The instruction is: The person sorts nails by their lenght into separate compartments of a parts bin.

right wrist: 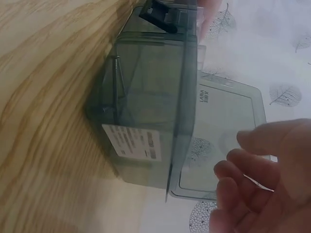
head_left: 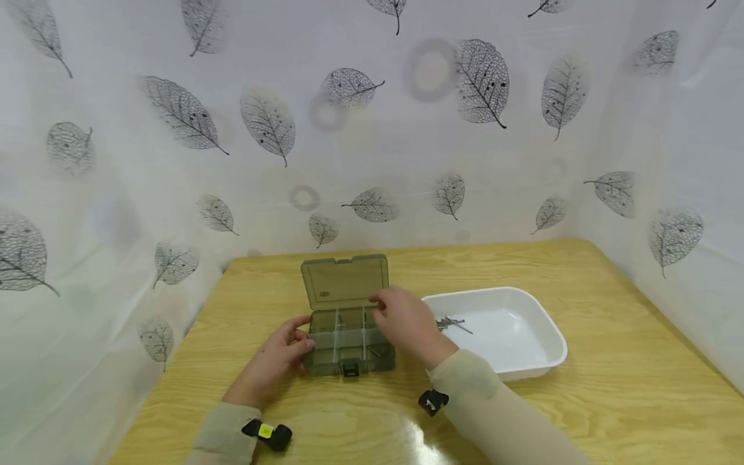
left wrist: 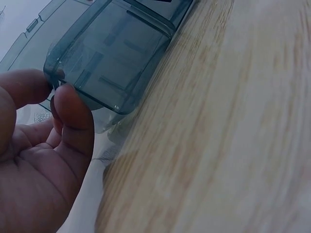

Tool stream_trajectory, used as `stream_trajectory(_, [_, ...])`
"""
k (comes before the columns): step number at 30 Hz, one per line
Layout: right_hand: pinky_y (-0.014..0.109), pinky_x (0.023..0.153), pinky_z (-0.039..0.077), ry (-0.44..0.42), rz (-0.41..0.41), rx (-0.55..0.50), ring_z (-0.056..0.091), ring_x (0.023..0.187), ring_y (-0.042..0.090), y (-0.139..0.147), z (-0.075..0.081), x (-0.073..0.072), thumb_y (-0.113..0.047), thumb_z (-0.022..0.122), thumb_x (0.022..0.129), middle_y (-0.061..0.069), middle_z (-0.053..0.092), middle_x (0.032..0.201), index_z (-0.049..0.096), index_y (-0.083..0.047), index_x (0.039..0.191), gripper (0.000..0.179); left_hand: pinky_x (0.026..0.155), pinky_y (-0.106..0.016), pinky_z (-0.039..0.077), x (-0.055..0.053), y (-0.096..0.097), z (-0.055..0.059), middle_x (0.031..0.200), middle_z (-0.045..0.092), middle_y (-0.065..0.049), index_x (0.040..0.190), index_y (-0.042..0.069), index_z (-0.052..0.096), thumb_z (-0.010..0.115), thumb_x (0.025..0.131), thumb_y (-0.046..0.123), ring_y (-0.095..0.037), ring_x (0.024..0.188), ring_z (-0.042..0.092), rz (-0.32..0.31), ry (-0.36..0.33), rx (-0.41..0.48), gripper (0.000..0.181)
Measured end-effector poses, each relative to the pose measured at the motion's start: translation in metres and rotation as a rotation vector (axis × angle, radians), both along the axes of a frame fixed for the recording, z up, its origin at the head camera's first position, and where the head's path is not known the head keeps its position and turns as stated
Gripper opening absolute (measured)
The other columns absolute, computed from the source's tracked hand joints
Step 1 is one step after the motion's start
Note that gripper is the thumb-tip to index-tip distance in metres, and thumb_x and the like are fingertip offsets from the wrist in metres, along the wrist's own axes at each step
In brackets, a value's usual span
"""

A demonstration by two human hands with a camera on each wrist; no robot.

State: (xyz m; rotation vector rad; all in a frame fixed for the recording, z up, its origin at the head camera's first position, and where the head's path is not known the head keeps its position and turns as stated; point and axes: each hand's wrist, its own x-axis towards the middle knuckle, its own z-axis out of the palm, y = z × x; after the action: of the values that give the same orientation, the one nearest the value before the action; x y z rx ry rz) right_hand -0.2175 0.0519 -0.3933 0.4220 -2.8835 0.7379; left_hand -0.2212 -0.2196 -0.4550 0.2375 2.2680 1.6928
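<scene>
A translucent grey-green compartment box (head_left: pixel 351 339) stands on the table with its hinged lid (head_left: pixel 349 281) raised at the back. Thin dividers split it into several compartments. Thumb and fingers of my left hand (head_left: pixel 281 352) pinch the box's left wall, as the left wrist view shows at the rim. Over the back right of the box is my right hand (head_left: pixel 407 320); its fingers are loosely bent with nothing between them in the right wrist view. A nail (right wrist: pixel 115 85) leans inside a front compartment, behind the clear wall.
Right of the box sits a white tray (head_left: pixel 552 336) with several nails (head_left: pixel 450 323) at its left side, partly behind my right hand. A printed label (right wrist: pixel 133 141) is stuck on the box. A leaf-patterned curtain (head_left: pixel 407 148) hangs around the wooden table (head_left: pixel 628 361).
</scene>
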Motion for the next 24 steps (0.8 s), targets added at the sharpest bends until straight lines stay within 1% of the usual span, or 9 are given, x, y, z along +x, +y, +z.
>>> stream_trajectory(2, [0.026,0.064,0.049,-0.014,0.007,-0.013,0.057,0.086,0.010,0.003,0.002,0.003,-0.027,0.060,0.089,-0.005,0.060,0.105,0.064,-0.019,0.119,0.031,0.062,-0.039,0.052,0.000,0.000,0.000,0.102,0.049,-0.016,0.142,0.014,0.033,0.058,0.094,0.017,-0.024,0.065,0.052,0.006,-0.004,-0.006,0.054])
stream_trajectory(4, [0.026,0.061,0.048,-0.018,0.015,-0.026,0.057,0.083,0.011,0.008,0.005,0.007,-0.029,0.062,0.088,-0.004,0.059,0.104,0.064,-0.018,0.119,0.033,0.062,-0.039,0.053,0.001,0.001,0.000,0.103,0.049,-0.016,0.141,0.015,0.033,0.058,0.094,0.017,-0.024,0.065,0.052,0.011,-0.007,-0.007,0.054])
stream_trajectory(7, [0.026,0.057,0.046,0.009,0.023,-0.024,0.055,0.077,0.011,0.016,0.009,0.012,-0.031,0.064,0.087,-0.002,0.060,0.103,0.064,-0.018,0.118,0.034,0.061,-0.040,0.053,0.001,0.001,0.000,0.103,0.049,-0.016,0.142,0.015,0.033,0.057,0.094,0.015,-0.024,0.065,0.051,0.019,-0.014,0.007,0.053])
stream_trajectory(10, [0.026,0.056,0.044,0.021,0.026,-0.020,0.052,0.073,0.010,0.024,0.010,0.015,-0.033,0.063,0.087,-0.002,0.059,0.102,0.064,-0.019,0.118,0.034,0.061,-0.040,0.052,0.001,0.002,0.001,0.103,0.048,-0.016,0.142,0.013,0.033,0.056,0.094,0.014,-0.024,0.065,0.050,0.020,-0.009,0.017,0.053])
stream_trajectory(12, [0.027,0.058,0.044,0.022,0.036,-0.019,0.053,0.076,0.010,0.030,0.008,0.016,-0.034,0.063,0.087,-0.002,0.059,0.102,0.065,-0.020,0.118,0.034,0.060,-0.040,0.052,0.001,0.001,0.001,0.103,0.048,-0.016,0.142,0.012,0.033,0.056,0.095,0.014,-0.023,0.066,0.050,0.018,-0.010,0.025,0.053])
stream_trajectory(17, [0.029,0.069,0.046,0.014,0.071,0.007,0.055,0.089,0.011,0.050,0.003,0.022,-0.034,0.063,0.087,-0.005,0.058,0.103,0.064,-0.021,0.117,0.033,0.061,-0.040,0.052,0.002,0.001,-0.001,0.103,0.046,-0.016,0.142,0.012,0.033,0.058,0.094,0.017,-0.023,0.067,0.050,-0.002,-0.017,0.039,0.055])
stream_trajectory(20, [0.029,0.071,0.047,0.001,0.077,0.015,0.056,0.089,0.010,0.064,-0.001,0.024,-0.032,0.064,0.087,-0.007,0.057,0.103,0.063,-0.021,0.117,0.032,0.061,-0.040,0.052,0.002,0.001,-0.001,0.103,0.047,-0.016,0.142,0.013,0.033,0.059,0.093,0.018,-0.023,0.066,0.050,-0.002,-0.004,0.021,0.055])
stream_trajectory(24, [0.028,0.069,0.048,-0.008,0.080,0.021,0.056,0.085,0.008,0.085,-0.004,0.023,-0.029,0.064,0.086,-0.006,0.057,0.104,0.063,-0.020,0.117,0.032,0.062,-0.039,0.052,0.002,0.001,0.001,0.102,0.048,-0.016,0.141,0.015,0.034,0.059,0.093,0.017,-0.023,0.064,0.051,0.018,0.001,0.008,0.054])
